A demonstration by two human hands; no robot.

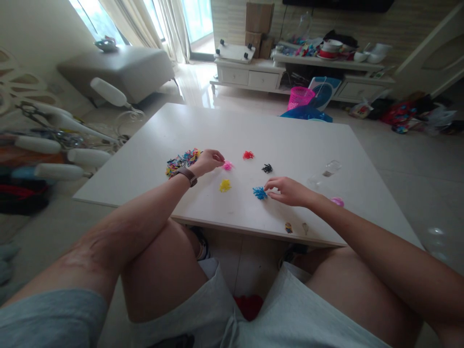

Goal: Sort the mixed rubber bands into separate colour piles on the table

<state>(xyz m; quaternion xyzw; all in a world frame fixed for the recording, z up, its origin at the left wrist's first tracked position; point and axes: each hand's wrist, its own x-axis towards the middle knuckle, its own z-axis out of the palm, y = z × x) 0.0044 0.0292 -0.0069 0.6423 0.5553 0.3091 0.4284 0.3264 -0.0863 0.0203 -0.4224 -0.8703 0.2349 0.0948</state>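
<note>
My left hand [207, 163], with a watch on the wrist, reaches over the table to a small pile of pink rubber bands [227, 166]. Its fingertips are pressed together at the pile's edge; what is between them is too small to make out. A mixed heap of coloured bands [181, 162] lies partly behind this hand. At a blue pile of bands [259, 193], my right hand [286, 191] has its thumb and forefinger apart, close to the pile's right side. Around them lie yellow [224, 185], red [248, 155] and black [267, 168] piles.
On the white table [203, 125] a clear plastic container [331, 167] lies to the right, with a pink item [337, 201] partly behind my right forearm. A small yellow-and-blue figure [288, 227] and a small clip-like piece [305, 228] sit near the front edge.
</note>
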